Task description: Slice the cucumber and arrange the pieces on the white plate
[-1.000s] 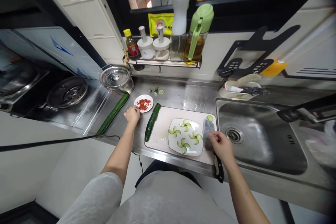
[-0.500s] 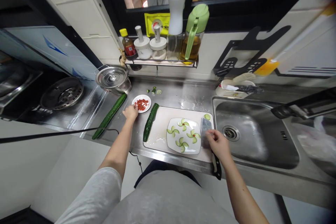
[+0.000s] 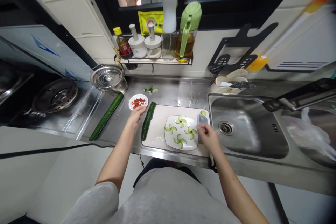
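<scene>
Plate [image 3: 180, 131] lay on the board [image 3: 156, 126], probably for steadiness; my left hand [image 3: 136, 116] pinched a red bit [image 3: 147, 107] by its dish [image 3: 131, 100], my right hand [image 3: 208, 137], apart, hung over the knife [image 3: 202, 119], grip unclear.

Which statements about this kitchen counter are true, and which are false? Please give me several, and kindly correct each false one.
1. The square plate lies on the cutting board. True.
2. The left hand is inside the sink. False: it is next to the small round plate of red pieces.
3. Four pinwheels of green slices are on the square plate. True.
4. The steel pot has no lid. False: a lid covers it.
5. A long cucumber lies on the counter, left of the cutting board. True.
6. The green-topped bottle lies on its side. False: it stands upright on the rack.
</scene>
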### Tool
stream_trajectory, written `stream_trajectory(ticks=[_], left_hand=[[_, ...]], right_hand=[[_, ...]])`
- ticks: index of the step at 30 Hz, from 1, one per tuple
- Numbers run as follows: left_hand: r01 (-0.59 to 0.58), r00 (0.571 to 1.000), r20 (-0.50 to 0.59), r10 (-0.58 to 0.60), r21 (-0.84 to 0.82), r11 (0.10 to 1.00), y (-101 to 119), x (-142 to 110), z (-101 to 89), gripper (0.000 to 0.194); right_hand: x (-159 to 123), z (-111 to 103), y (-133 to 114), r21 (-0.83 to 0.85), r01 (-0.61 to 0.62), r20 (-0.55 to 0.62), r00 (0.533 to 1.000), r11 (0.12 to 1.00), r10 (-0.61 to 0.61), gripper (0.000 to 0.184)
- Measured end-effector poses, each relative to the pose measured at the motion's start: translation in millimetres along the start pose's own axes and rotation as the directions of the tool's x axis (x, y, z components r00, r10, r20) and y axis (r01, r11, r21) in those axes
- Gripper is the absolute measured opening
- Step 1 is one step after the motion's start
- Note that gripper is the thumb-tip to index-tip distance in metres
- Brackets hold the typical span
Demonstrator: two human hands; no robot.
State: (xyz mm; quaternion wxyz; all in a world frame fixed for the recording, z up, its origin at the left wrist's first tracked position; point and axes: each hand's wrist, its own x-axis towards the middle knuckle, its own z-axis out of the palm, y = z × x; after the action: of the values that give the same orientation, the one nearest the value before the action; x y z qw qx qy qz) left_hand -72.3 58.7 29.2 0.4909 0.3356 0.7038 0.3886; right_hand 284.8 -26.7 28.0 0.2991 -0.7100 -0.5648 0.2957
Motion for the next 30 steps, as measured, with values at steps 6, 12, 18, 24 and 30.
stream_trajectory(ticks=[6, 12, 18, 24, 30], left_hand=[[-0.116, 0.961, 0.244, 0.128, -0.065, 0.991, -11.3, -62.6, 49.6, 0.034], [-0.105, 0.869, 0.480, 0.119, -0.055, 0.993, -43.3, -127.3, 90.6, 0.032], [-0.065, 0.861, 0.500, 0.089, -0.066, 0.996, -68.2, -153.2, 101.1, 0.029], [-0.026, 0.855, 0.516, 0.050, -0.053, 0.998, -74.5, -158.6, 100.2, 0.028], [-0.053, 0.859, 0.509, 0.052, -0.013, 0.999, -76.4, -157.4, 100.4, 0.030]], right_hand=[[-24.9, 13.6, -22.8, 0.124, 0.081, 0.109, 0.989, 0.989, -0.095, 0.031], [-55.2, 20.1, -33.3, 0.165, 0.110, 0.316, 0.936, 0.980, -0.158, 0.023], [-77.0, 25.5, -26.3, 0.190, 0.092, 0.335, 0.930, 0.977, -0.153, 0.016], [-86.8, 32.2, -24.6, 0.212, 0.037, 0.341, 0.934, 0.977, -0.109, 0.015], [-86.6, 34.7, -25.5, 0.218, 0.019, 0.339, 0.936, 0.976, -0.094, 0.014]])
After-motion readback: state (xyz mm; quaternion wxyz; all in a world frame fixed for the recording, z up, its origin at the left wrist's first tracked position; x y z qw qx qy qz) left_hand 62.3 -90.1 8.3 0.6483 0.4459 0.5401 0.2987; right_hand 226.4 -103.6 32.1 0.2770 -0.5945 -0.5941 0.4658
